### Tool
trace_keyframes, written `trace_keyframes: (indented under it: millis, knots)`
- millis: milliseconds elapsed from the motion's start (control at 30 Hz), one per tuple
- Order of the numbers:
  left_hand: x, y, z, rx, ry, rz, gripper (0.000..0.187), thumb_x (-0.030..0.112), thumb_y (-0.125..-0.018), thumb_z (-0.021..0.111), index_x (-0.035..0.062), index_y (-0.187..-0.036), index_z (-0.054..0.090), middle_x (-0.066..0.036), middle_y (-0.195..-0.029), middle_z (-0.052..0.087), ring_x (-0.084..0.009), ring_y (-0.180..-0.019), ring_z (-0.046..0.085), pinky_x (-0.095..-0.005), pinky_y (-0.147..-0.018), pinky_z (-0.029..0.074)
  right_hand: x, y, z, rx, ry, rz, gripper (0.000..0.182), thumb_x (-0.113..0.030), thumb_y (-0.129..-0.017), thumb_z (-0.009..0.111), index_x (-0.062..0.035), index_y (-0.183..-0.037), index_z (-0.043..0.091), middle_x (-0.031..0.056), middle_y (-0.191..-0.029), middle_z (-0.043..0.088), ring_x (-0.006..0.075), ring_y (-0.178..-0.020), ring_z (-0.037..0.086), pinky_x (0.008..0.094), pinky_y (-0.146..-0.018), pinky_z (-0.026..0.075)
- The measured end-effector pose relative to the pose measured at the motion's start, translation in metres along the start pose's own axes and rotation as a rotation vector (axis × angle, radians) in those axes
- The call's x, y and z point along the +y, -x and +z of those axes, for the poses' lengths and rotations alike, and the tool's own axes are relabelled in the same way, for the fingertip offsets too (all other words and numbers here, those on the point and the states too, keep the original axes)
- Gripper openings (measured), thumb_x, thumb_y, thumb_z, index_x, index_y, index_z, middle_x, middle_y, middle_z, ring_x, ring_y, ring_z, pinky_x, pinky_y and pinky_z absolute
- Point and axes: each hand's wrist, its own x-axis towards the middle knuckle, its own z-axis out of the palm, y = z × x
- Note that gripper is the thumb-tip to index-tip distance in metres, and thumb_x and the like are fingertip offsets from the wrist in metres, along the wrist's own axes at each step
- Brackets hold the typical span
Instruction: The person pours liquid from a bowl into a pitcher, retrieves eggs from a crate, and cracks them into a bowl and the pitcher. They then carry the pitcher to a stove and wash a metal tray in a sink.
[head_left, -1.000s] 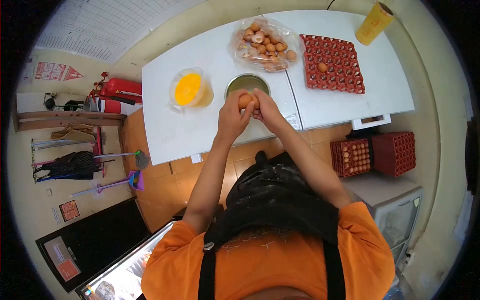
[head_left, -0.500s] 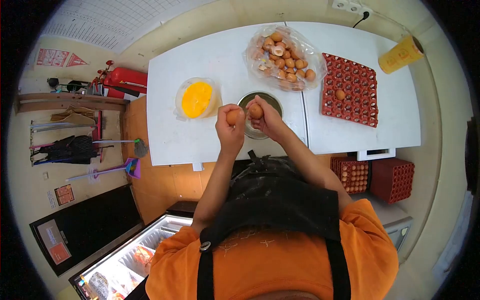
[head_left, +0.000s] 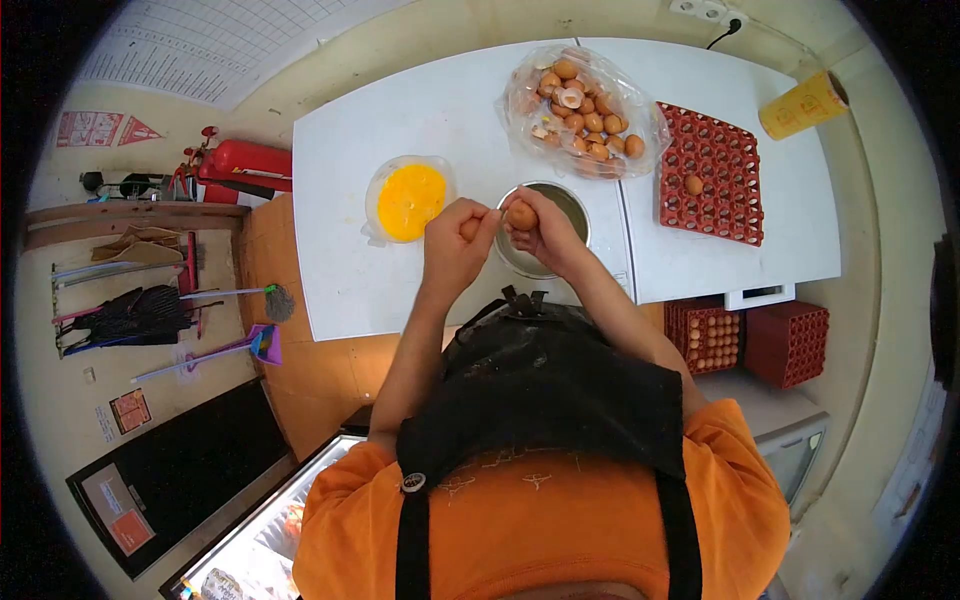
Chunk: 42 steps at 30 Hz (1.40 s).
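There's a red fire extinguisher [head_left: 245, 160] on the left, a purple dustpan [head_left: 262, 345] below it, a green-topped mop [head_left: 279, 303] between them, and over right, a black plug [head_left: 735, 25] in the wall socket [head_left: 711, 12]!

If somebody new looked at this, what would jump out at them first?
Probably the bright yellow egg liquid in a clear container near the white table's left end. Next, the left hand and right hand, each holding brown eggshell by the metal bowl. The red fire extinguisher also stands out, beyond the table's left edge.
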Motion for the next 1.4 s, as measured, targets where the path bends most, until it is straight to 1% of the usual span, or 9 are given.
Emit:
trace_keyframes:
  millis: [67,267,500,700,800,900,1233,1333,1400]
  knots:
    - [0.034,-0.001,-0.014,-0.025,-0.176,0.207,0.022,0.017,-0.086,0.069,0.0047,-0.105,0.064,-0.009,-0.079,0.067,-0.0261,-0.072,0.066,-0.0353,-0.068,0.051,0.001,-0.008,0.006,-0.034,0.137,-0.046,0.034,-0.041,-0.1,0.043,-0.0111,-0.092,0.056,0.0006,-0.07,0.052,0.0076,-0.054,0.041,0.0221,-0.047,0.031]
    - [0.018,-0.02,-0.063,-0.11,-0.416,0.285,0.024,0.02,-0.086,0.069,0.0077,-0.107,0.069,-0.01,-0.093,0.071,-0.029,-0.084,0.068,-0.0372,-0.076,0.053,0.001,-0.044,0.045,-0.118,0.317,0.05,0.039,-0.045,-0.101,0.04,-0.0113,-0.087,0.054,-0.0032,-0.066,0.046,0.006,-0.05,0.033,0.0219,-0.046,0.026]
    - [0.02,-0.045,-0.119,-0.183,-0.484,0.024,0.03,0.017,-0.085,0.07,0.0058,-0.112,0.069,-0.01,-0.09,0.073,-0.0225,-0.081,0.07,-0.0325,-0.076,0.054,-0.006,-0.087,0.093,-0.095,0.549,0.144,0.045,-0.048,-0.101,0.037,-0.0111,-0.081,0.054,-0.0006,-0.061,0.046,0.0083,-0.047,0.034,0.0246,-0.043,0.026]
    - [0.016,-0.06,-0.14,-0.202,-0.574,-0.006,0.026,0.021,-0.083,0.069,0.006,-0.105,0.07,-0.01,-0.089,0.073,-0.0245,-0.083,0.07,-0.0345,-0.077,0.054,-0.001,-0.116,0.106,-0.164,0.737,0.156,0.045,-0.047,-0.099,0.036,-0.0104,-0.081,0.054,0.0002,-0.06,0.045,0.009,-0.047,0.036,0.0257,-0.042,0.026]
    - [0.009,-0.065,-0.142,-0.17,-0.66,0.038,0.022,0.022,-0.084,0.067,0.0079,-0.101,0.07,-0.01,-0.087,0.073,-0.0265,-0.082,0.07,-0.0352,-0.075,0.054,-0.003,-0.123,0.113,-0.103,0.792,0.15,0.041,-0.047,-0.099,0.032,-0.0151,-0.087,0.054,-0.0034,-0.058,0.042,0.007,-0.046,0.032,0.0225,-0.042,0.024]
    - [0.005,-0.071,-0.139,-0.087,-0.804,0.09,0.019,0.023,-0.085,0.065,0.0103,-0.097,0.071,-0.01,-0.084,0.072,-0.0287,-0.079,0.07,-0.0365,-0.072,0.055,-0.002,-0.133,0.112,-0.172,0.754,0.131,0.044,-0.046,-0.098,0.034,-0.0104,-0.081,0.053,0.0009,-0.06,0.046,0.0097,-0.046,0.033,0.0248,-0.042,0.026]
    - [-0.012,-0.075,-0.151,0.028,-0.613,0.109,0.016,0.022,-0.086,0.063,0.0108,-0.091,0.074,-0.01,-0.081,0.072,-0.0284,-0.075,0.07,-0.036,-0.069,0.055,-0.01,-0.138,0.114,-0.253,0.715,0.232,0.043,-0.049,-0.098,0.037,-0.0114,-0.085,0.055,-0.0022,-0.059,0.045,0.007,-0.044,0.033,0.0224,-0.041,0.025]
    - [-0.03,-0.076,-0.161,0.145,-0.378,0.127,0.016,0.019,-0.087,0.064,0.0071,-0.093,0.074,-0.009,-0.078,0.073,-0.0217,-0.071,0.07,-0.0318,-0.068,0.054,-0.017,-0.14,0.117,-0.302,0.774,0.232,0.045,-0.051,-0.098,0.039,-0.0109,-0.084,0.054,-0.0023,-0.059,0.046,0.0068,-0.045,0.034,0.0224,-0.041,0.026]
    - [-0.035,-0.073,-0.167,0.151,-0.24,0.0,0.016,0.015,-0.086,0.065,0.0036,-0.094,0.073,-0.007,-0.074,0.072,-0.0148,-0.066,0.067,-0.0286,-0.066,0.052,-0.02,-0.141,0.12,-0.311,0.81,0.242,0.046,-0.052,-0.098,0.039,-0.0106,-0.084,0.054,-0.0022,-0.059,0.046,0.0066,-0.045,0.034,0.0225,-0.041,0.026]
